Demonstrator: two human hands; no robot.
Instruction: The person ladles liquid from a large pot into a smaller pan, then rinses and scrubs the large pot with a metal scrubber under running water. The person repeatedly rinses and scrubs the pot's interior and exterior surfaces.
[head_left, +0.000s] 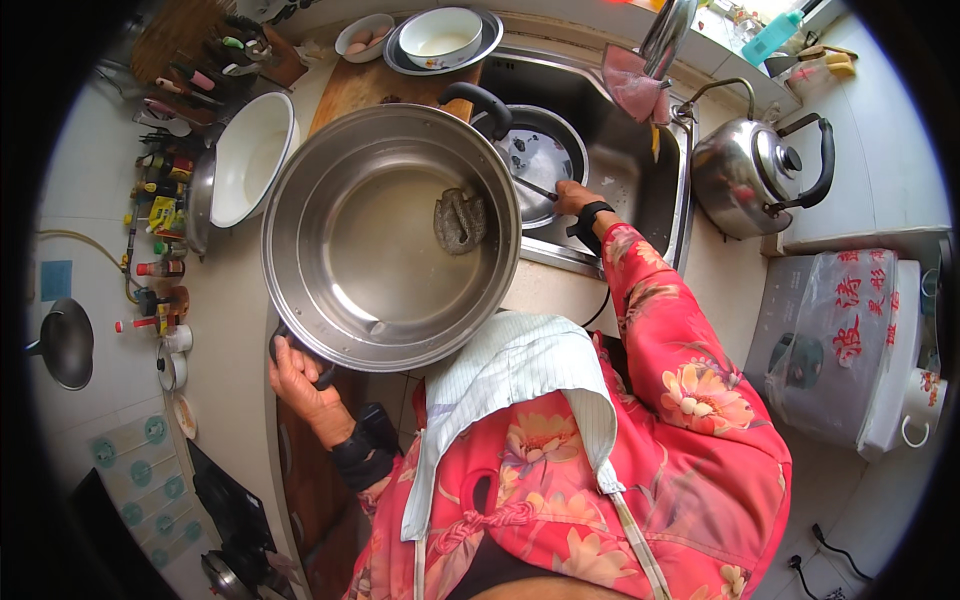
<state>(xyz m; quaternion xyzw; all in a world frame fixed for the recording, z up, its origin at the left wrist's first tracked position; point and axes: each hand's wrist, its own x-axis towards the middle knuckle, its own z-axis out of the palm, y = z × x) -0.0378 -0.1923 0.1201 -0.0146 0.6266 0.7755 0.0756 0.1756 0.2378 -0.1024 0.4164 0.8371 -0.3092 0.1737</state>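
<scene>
A large stainless-steel pot (390, 300) is before me, its wide mouth facing up. Cloudy shallow liquid covers its bottom, and a crumpled grey-brown scrubbing pad (460, 225) lies inside against the right wall. My left hand (304, 382) grips the pot's near black handle (325, 377); the far black handle (480, 101) reaches over the sink's edge. In the steel sink (622, 161) sits a round metal basin (566, 139) with water and dark scraps. My right hand (576, 198) holds a thin dark handle (534, 187) over this basin; the pot hides its other end.
A wooden cutting board (352, 94) lies behind the pot, near a bowl of eggs (364, 37) and an enamel bowl (441, 37). A white basin (255, 161) leans at the left. The faucet (667, 34) and steel kettle (750, 176) stand at the right.
</scene>
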